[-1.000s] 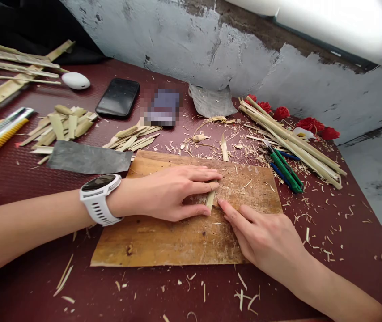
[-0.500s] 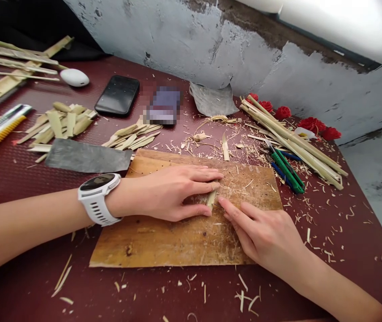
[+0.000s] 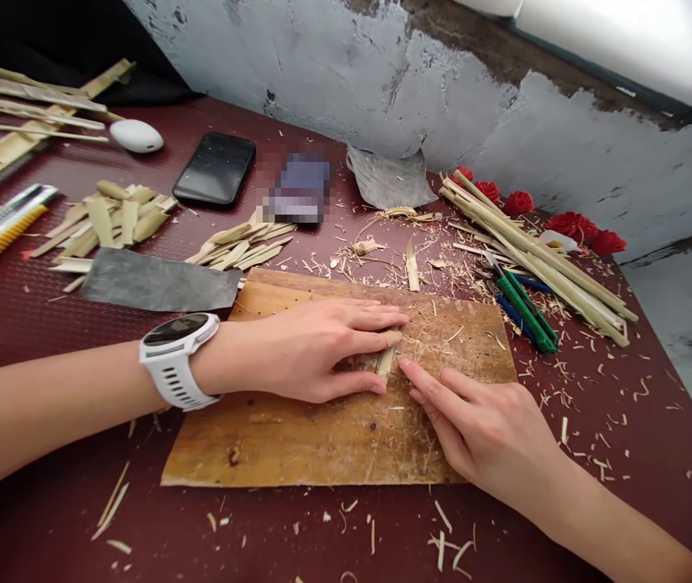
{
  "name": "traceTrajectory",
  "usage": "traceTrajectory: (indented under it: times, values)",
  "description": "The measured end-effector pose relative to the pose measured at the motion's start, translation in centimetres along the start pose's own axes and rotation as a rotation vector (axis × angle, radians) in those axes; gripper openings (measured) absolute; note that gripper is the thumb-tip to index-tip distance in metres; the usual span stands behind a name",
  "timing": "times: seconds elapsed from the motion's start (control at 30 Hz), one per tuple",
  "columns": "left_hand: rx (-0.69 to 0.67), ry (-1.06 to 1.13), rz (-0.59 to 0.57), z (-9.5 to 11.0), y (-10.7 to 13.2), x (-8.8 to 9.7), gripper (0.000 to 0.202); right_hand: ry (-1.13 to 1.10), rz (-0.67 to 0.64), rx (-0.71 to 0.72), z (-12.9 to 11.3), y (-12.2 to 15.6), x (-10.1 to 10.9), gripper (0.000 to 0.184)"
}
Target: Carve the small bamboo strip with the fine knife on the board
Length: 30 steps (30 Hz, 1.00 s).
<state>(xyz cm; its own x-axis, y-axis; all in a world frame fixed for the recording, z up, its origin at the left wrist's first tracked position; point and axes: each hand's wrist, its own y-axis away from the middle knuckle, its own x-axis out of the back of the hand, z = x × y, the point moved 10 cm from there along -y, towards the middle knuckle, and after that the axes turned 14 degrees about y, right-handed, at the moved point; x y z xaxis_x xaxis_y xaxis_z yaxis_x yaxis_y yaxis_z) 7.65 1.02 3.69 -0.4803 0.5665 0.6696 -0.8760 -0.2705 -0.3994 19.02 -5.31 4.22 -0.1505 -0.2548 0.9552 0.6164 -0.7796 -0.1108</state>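
Note:
My left hand [image 3: 315, 348] lies across the wooden board [image 3: 297, 449], fingers stretched out. Its thumb and forefinger press a short, pale bamboo strip [image 3: 386, 363] flat against the wood; part of the strip is hidden underneath. Just right of the strip, my right hand [image 3: 476, 413] rests low over the board with its fingers drawn together and the forefinger pointing at the strip. Whatever is under those fingers, if anything, is hidden. Thin shavings [image 3: 455, 334] lie on the board beyond the fingertips.
Right of the board are a green-handled cutter [image 3: 525, 312] and long bamboo sticks [image 3: 540, 259]. Grey sandpaper [image 3: 160, 279] touches its left side near cut bamboo pieces [image 3: 118, 219]. A black phone [image 3: 215, 170], white egg-shaped object [image 3: 136, 136] and yellow cutter [image 3: 2, 239] lie farther off.
The whole view has shifted very slightly. Both hands keep nearly the same pose, with the strip still pressed under my left hand.

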Motion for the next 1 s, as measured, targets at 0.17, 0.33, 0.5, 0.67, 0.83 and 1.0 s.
traceTrajectory:
  times: [0.17,0.33,0.5,0.67,0.83,1.0]
  values:
    - [0.001,-0.005,-0.012,0.0,0.0,-0.1,0.047,0.002,0.0,-0.003,0.0,-0.2,-0.1,0.04]
    - [0.01,-0.004,-0.011,-0.1,0.0,-0.1,0.048,0.07,-0.024,0.033,-0.7,0.1,0.0,0.046]
    - [0.011,0.002,-0.028,0.1,-0.2,-0.1,0.048,0.11,-0.066,0.034,-1.1,0.3,-0.5,0.053]
    - [0.027,0.017,-0.025,0.0,-0.2,-0.1,0.05,0.137,-0.086,0.062,-1.6,0.6,-0.8,0.061]
    - [0.023,0.007,-0.03,-0.2,-0.1,-0.3,0.053,0.157,-0.102,0.085,-1.8,0.6,-0.7,0.065]
    - [0.027,-0.005,-0.049,-0.1,-0.1,-0.4,0.053,0.22,-0.085,0.082,-2.3,0.5,0.0,0.066]
